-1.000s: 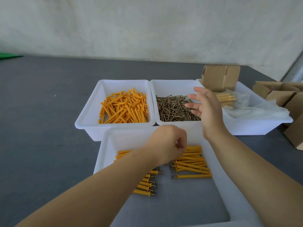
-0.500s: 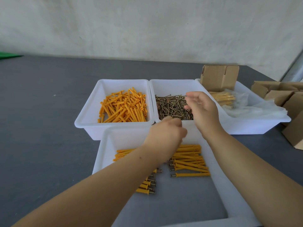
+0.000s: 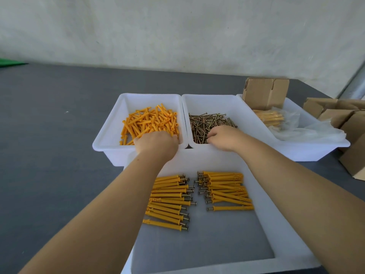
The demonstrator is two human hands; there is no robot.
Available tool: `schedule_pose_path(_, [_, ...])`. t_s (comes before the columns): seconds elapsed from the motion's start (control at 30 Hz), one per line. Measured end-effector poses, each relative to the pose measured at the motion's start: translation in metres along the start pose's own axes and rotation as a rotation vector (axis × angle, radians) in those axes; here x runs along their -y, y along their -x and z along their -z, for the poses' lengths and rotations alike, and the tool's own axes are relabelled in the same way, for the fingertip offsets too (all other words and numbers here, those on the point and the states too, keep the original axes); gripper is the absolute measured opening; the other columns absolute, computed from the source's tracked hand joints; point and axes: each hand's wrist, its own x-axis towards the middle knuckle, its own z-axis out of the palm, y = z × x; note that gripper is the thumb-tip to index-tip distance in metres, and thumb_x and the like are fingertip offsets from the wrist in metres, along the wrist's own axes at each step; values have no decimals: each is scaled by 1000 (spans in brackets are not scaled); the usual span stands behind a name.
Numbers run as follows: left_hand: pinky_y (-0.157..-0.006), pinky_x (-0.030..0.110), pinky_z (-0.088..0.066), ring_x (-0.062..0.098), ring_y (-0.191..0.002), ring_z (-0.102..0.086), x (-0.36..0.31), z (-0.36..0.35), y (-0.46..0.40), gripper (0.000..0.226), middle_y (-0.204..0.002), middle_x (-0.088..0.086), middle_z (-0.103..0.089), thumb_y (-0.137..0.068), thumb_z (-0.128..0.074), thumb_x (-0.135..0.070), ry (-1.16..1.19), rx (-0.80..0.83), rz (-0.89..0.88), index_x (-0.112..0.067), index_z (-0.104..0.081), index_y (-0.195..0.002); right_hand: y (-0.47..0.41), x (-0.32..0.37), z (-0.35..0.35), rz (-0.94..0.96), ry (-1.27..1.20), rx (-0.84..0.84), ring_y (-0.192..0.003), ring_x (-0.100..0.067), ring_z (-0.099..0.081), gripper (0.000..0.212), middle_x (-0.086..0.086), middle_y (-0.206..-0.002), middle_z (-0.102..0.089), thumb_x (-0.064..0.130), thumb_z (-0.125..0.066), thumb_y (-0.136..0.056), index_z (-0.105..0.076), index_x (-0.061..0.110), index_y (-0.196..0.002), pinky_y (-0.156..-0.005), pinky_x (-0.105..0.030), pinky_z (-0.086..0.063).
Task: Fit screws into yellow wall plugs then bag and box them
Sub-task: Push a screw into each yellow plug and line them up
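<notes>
We are at the picking step: our left hand (image 3: 157,144) reaches into the plugs (image 3: 151,122) in the left tub (image 3: 106,135), our right hand (image 3: 224,138) into the screws (image 3: 205,123) in the middle tub (image 3: 213,101). Both arms stretch forward over the near tray (image 3: 286,234), where the fitted pairs (image 3: 197,196) lie in two rows. The fingers of both hands curl down into the piles; we cannot tell whether they hold anything yet. Next, probably: lift one plug and one screw, then join them.
</notes>
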Motion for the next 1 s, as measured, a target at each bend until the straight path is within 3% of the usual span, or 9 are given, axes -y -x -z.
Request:
schedule_pose_path(0.17, [-71, 36, -41, 24, -77, -53, 1, 2, -3, 57, -77, 3, -56, -102, -18, -52, -4, 58, -31, -18, -50, -70, -25, 10, 8, -46, 225, 325, -132, -25, -47, 44, -3, -147, -49, 34, -43, -100, -55, 18, -139, -112, -45, -38])
schedule_pose_path(0.3, [-48, 25, -34, 17, -60, -52, 4, 2, -2, 47, -64, -1, -55, -100, -36, -45, 112, -70, -98, -17, -57, -69, -33, 11, 4, -52, 156, 331, -117, -23, -58, 41, -1, -134, -58, 36, -57, -92, -64, 22, -130, -103, -44, -48])
schedule_pose_path(0.43, [-53, 24, -45, 14, -73, -60, 9, 2, -2, 17, -78, -6, -65, -90, -61, -40, 301, -222, -127, -24, -66, -88, -35, 9, 2, -67, 104, 270, -99, -20, -63, 31, -1, -118, -64, 33, -64, -86, -70, 18, -112, -91, -39, -54])
schedule_pose_path(0.53, [-57, 23, -46, 11, -79, -62, 14, 0, -2, 19, -81, -10, -65, -80, -76, -40, 453, -283, -157, -24, -67, -86, -36, 7, 2, -86, 32, 298, -94, -22, -67, 20, -3, -109, -67, 32, -68, -84, -70, 18, -98, -89, -40, -56])
schedule_pose_path(0.63, [-56, 24, -44, 9, -73, -59, 17, 2, 0, 33, -78, -8, -65, -66, -88, -39, 619, -343, -167, -22, -61, -75, -32, 9, 3, -52, 51, 307, -106, -21, -63, 28, 2, -118, -65, 33, -66, -87, -71, 20, -112, -97, -41, -52])
schedule_pose_path(0.7, [-54, 25, -42, 11, -67, -56, 17, 3, 2, 35, -76, -3, -65, -65, -90, -37, 644, -366, -155, -21, -59, -70, -29, 12, 4, 7, 37, 266, -111, -18, -59, 28, 8, -116, -62, 31, -64, -91, -71, 25, -117, -99, -36, -49])
schedule_pose_path(0.87, [-64, 26, -53, 10, -70, -66, 8, 7, 11, 16, -77, -5, -69, -79, -82, -26, 874, -445, -218, -18, -69, -81, -19, 0, -2, 98, -389, -2, -96, -13, -62, 7, 5, -97, -70, 20, -76, -85, -73, 26, -84, -85, -30, -49])
schedule_pose_path(0.93, [-68, 26, -53, 8, -71, -66, 4, 10, 14, 8, -78, -3, -71, -89, -71, -22, 998, -556, -252, -17, -72, -94, -13, -3, -1, 111, -596, -200, -83, -6, -64, 10, 3, -94, -72, 14, -74, -87, -70, 24, -88, -75, -20, -49])
schedule_pose_path(1.0, [-71, 30, -54, 11, -74, -67, 0, 14, 17, 16, -85, 0, -69, -97, -61, -22, 1062, -647, -268, -16, -71, -107, -4, -4, 2, 97, -811, -332, -69, 1, -65, 21, 0, -90, -76, 10, -68, -90, -65, 23, -106, -62, -15, -47])
